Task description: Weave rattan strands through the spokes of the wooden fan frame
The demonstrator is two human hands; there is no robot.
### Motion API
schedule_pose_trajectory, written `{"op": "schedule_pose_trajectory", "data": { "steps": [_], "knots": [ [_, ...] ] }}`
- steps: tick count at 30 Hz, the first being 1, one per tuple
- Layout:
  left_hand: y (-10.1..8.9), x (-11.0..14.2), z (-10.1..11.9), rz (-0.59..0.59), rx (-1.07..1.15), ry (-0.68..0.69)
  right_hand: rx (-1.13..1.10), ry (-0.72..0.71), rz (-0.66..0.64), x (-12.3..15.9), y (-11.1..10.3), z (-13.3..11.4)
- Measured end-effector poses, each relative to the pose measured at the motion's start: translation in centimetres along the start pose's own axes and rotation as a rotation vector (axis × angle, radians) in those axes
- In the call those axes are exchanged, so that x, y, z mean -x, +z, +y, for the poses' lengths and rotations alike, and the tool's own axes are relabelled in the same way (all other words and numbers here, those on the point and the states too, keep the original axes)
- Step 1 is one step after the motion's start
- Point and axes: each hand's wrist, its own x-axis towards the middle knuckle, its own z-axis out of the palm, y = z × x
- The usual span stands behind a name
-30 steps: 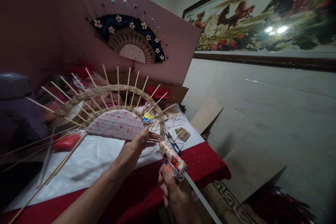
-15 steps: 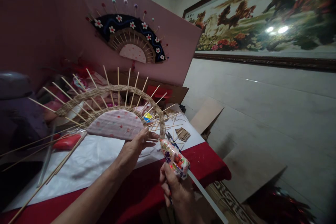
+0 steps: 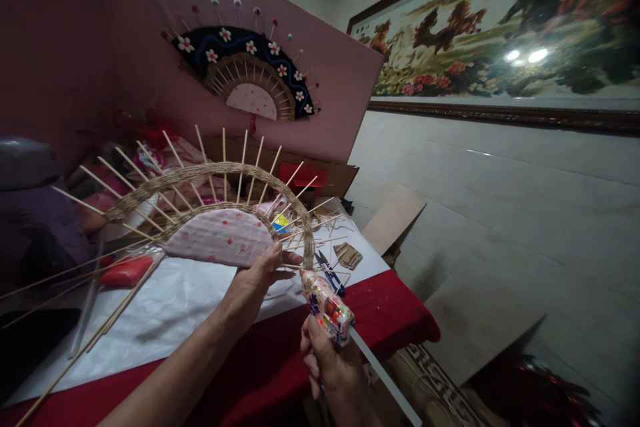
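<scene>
A half-round fan frame (image 3: 220, 237) has a pale dotted fabric centre, thin wooden sticks fanning out and a woven twine band (image 3: 235, 168) across them. My left hand (image 3: 264, 271) grips the frame at the fabric's lower right corner, thumb in front. In my right hand (image 3: 327, 353) is a hot glue gun (image 3: 327, 307) with a floral pattern, a long whitish glue stick (image 3: 385, 373) coming out of its back. The gun's nozzle is at the lower right end of the woven band; whether it touches is too small to tell.
Blue-handled snips (image 3: 330, 275) and a cardboard scrap (image 3: 349, 255) lie on the white sheet over a red tablecloth (image 3: 395, 307). A red packet (image 3: 127, 271) and long thin sticks are on the left. A finished dark fan (image 3: 250, 47) hangs on the pink panel behind.
My right hand and the glue gun have shifted slightly left and down along the band's lower end, uncovering more of the snips. My left hand keeps its hold on the frame.
</scene>
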Motion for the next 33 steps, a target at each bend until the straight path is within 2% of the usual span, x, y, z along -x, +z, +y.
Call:
{"op": "schedule_pose_trajectory", "data": {
  "steps": [4,9,17,23,28,33],
  "knots": [
    [0.0,-0.1,-0.1,0.003,-0.001,0.006,0.065,-0.043,-0.012,-0.3,-0.1,0.6],
    [-0.1,-0.1,-0.2,-0.005,-0.007,0.009,0.074,-0.012,-0.01,-0.6,-0.3,0.9],
    [-0.2,-0.2,-0.2,0.001,0.002,0.008,0.053,-0.017,-0.031,-0.4,0.0,0.2],
    [-0.2,-0.3,-0.2,-0.002,-0.002,0.004,0.05,-0.02,-0.021,-0.6,0.0,0.5],
    [-0.1,-0.1,-0.1,0.003,0.019,0.002,0.07,-0.018,-0.065,-0.3,0.0,0.3],
    [-0.1,0.0,-0.1,-0.012,-0.003,0.003,0.049,-0.002,-0.029,-0.1,0.2,-0.3]
  ]
}}
